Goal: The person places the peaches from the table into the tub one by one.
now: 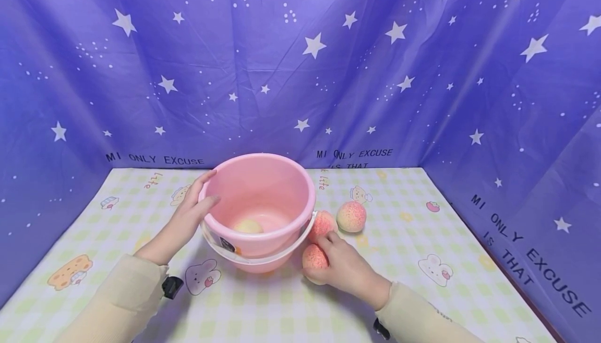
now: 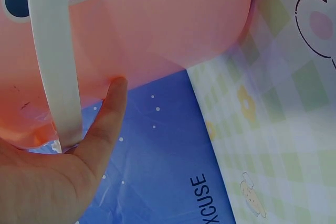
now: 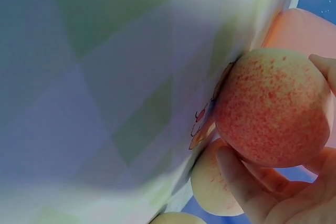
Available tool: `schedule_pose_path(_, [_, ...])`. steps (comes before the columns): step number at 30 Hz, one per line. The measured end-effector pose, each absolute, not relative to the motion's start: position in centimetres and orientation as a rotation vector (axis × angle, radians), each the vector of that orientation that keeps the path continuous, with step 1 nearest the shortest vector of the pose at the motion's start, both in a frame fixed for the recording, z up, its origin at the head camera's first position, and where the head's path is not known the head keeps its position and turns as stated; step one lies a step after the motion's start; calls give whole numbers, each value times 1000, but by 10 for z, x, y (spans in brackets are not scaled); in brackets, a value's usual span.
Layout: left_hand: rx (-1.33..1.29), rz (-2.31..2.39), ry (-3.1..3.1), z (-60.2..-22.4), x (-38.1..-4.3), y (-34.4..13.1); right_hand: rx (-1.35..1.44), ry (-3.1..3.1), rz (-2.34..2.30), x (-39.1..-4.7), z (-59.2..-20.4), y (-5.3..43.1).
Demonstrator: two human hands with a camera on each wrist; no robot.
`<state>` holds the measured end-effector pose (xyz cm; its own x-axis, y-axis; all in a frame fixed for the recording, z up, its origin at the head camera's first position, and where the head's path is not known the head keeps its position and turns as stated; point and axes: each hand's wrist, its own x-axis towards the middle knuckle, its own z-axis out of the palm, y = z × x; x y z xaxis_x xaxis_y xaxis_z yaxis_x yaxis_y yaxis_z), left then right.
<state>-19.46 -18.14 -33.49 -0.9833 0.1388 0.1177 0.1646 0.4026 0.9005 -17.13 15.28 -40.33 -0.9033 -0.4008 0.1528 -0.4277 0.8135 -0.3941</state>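
A pink bucket (image 1: 263,249) stands tilted toward me on the table, its white handle (image 1: 263,260) hanging down in front. Inside lies a pale round fruit (image 1: 249,227), probably a peach. My left hand (image 1: 190,215) holds the bucket's left rim; in the left wrist view a finger (image 2: 113,103) lies along the outer wall. Right of the bucket, my right hand (image 1: 345,259) grips a red-speckled peach (image 3: 273,111) between thumb and fingers, at table level. A second peach (image 1: 324,223) sits just behind that hand, and a third peach (image 1: 351,217) farther back right.
A checked tablecloth (image 1: 375,306) with cartoon prints covers the table. Purple star-patterned curtains (image 1: 281,72) rise right behind the table and along both sides. Black wrist cameras (image 1: 172,286) are strapped under both sleeves.
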Motion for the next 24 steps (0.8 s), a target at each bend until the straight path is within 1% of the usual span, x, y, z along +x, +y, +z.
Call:
schedule_pose_path(10, [-293,-1687,-2586,-336,-196,-181,646,-2927,606,-166,-411,149])
schedule_pose_path(24, [-291,-1674,-2605,-337,-196,-182,640,-2923,667,-166,-415,149])
